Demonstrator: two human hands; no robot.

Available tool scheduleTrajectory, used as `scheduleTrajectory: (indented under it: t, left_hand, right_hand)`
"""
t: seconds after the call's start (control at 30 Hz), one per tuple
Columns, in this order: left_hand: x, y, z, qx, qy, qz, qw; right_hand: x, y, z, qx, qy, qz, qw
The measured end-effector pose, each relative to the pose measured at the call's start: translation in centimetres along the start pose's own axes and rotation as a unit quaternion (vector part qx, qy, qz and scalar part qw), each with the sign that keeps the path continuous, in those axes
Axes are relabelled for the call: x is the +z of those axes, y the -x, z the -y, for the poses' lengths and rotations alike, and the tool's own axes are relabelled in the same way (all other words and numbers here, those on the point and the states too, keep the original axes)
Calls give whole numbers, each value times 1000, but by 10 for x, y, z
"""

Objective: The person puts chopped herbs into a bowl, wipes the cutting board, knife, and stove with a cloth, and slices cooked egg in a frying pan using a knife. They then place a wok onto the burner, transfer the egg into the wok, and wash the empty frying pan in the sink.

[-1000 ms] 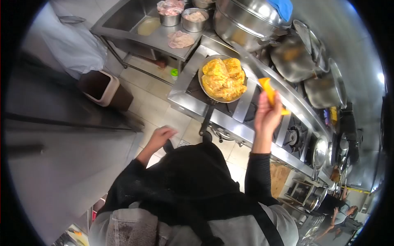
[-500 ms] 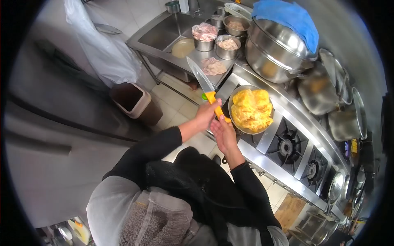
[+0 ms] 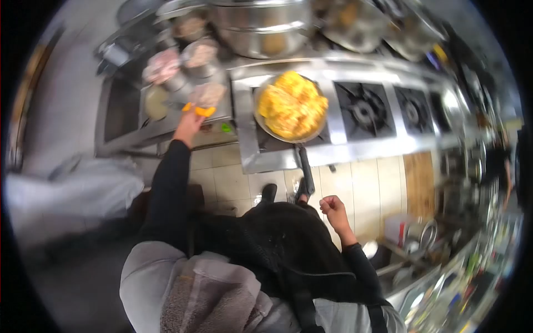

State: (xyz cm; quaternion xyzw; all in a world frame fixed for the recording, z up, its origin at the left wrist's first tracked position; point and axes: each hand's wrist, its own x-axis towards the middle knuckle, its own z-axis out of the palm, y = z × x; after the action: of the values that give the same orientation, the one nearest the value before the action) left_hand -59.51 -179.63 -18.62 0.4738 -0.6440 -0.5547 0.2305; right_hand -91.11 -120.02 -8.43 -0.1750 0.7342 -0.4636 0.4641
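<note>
My left hand (image 3: 190,125) is closed on the yellow handle of a knife (image 3: 204,111), over the front edge of the steel sink counter; the blade cannot be made out. Pale raw meat (image 3: 210,95) lies on the counter just beyond it. My right hand (image 3: 334,208) hangs low over the floor, fingers curled and pressed together, with nothing visible in them. A pan (image 3: 261,119) heaped with yellow-coated food (image 3: 292,105) rests on the left burner of the stove (image 3: 266,161), its black handle pointing towards me.
Metal containers of raw meat (image 3: 161,66) stand by the sink basin (image 3: 121,108). A large steel pot (image 3: 261,33) is behind the stove's left end, with more pots to its right. A white plastic bag (image 3: 100,183) hangs at left. Another person (image 3: 499,166) is at far right.
My left hand has carried the knife left to the sink counter. My right hand has come off the knife and moved back to the right. The view has turned and blurred.
</note>
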Motion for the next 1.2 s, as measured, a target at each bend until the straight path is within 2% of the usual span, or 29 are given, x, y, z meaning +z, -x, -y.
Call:
scheduleTrajectory:
  t: [0.03,0.1,0.17,0.23,0.27,0.3,0.33,0.37,0.4,0.47,0.5,0.53,0.57,0.63,0.67,0.7,0.8,0.83,0.93,1.07,1.13,1.2]
  left_hand:
    - [3,-3,-20,-172,358,-74,915]
    - [7,9,-54,-207,215,-142,944]
    - [3,17,-54,-178,94,-145,969]
    - [-3,17,-47,-163,43,-141,976]
    - [-2,22,-52,-139,35,-139,980]
    - [-1,28,-58,-128,-14,-161,979]
    - [-9,26,-49,-100,-16,-158,982]
    - [-2,37,-53,-67,44,-208,975]
    - [10,56,-58,-40,57,-251,965]
    - [1,78,-29,-4,16,-235,972]
    - [21,101,-18,112,-187,-309,926]
    - [34,128,-11,111,-336,-265,897]
    - [17,123,30,-89,-206,-142,964]
    - [83,203,24,-219,-172,-45,959]
    - [95,224,29,-293,-159,125,935]
    - [130,250,25,-320,-202,184,907]
    - [248,326,-14,-377,-253,327,829]
    - [284,333,-20,-363,-271,357,817]
    - [402,322,-16,-310,-286,437,794]
    - [567,294,-5,-305,-196,396,844]
    - [629,255,47,-270,-186,396,858]
    - [681,211,113,-307,-116,366,871]
  right_hand:
    - [-2,13,-28,25,2,-50,998]
    - [-7,38,-95,65,14,-136,988]
    - [-9,62,-167,89,3,-217,972]
    - [-3,97,-192,122,8,-311,943]
    - [-2,107,-235,112,9,-349,930]
    - [-4,124,-237,136,0,-374,917]
    - [-3,137,-242,134,26,-423,896]
    - [-7,147,-254,127,48,-447,884]
    - [-9,157,-240,129,9,-496,859]
    - [-16,168,-259,139,57,-543,826]
    - [-18,176,-259,150,46,-547,822]
    - [-21,181,-258,130,13,-569,812]
    - [-23,184,-257,108,-20,-590,800]
    - [-23,185,-305,111,-89,-578,804]
    - [-29,189,-305,136,-179,-548,806]
    - [-30,192,-304,160,-266,-510,802]
    - [-41,198,-329,164,-363,-427,812]
    - [-46,197,-330,169,-419,-380,807]
    - [-74,199,-324,209,-434,-332,811]
    - [-100,197,-337,235,-438,-310,811]
    - [-106,197,-349,241,-442,-334,797]
    - [-103,202,-359,254,-442,-373,775]
